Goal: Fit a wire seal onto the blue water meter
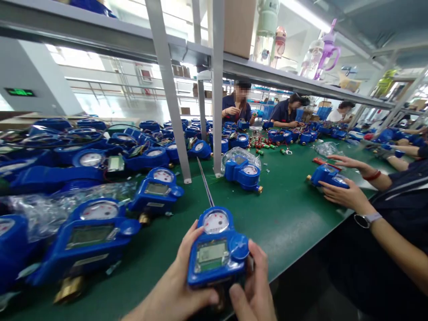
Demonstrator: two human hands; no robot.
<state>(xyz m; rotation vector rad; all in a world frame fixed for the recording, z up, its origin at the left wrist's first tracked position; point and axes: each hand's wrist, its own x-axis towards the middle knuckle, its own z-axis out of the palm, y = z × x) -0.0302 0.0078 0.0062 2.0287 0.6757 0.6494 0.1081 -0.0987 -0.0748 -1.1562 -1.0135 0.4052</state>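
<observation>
Between my two hands is a blue water meter [217,249] with a round white dial on top and a grey display below it. My left hand [180,272] grips its left side, thumb across the lower front. My right hand [256,285] is closed around the right side, near the round blue cap, with its thumb at the bottom. Just beyond the meter, thin metal tweezers [204,183] lie on the green table [284,209]. To the left stand similar meters, the nearest a large blue water meter [92,236] with a brass fitting.
Many blue meters [90,158] crowd the left and back. A wrapped meter [243,171] sits beside the shelf post [218,89]. At right, a co-worker's hands [351,196] hold another meter [326,174]. Bottles [326,51] stand on the shelf above; other people work across the table.
</observation>
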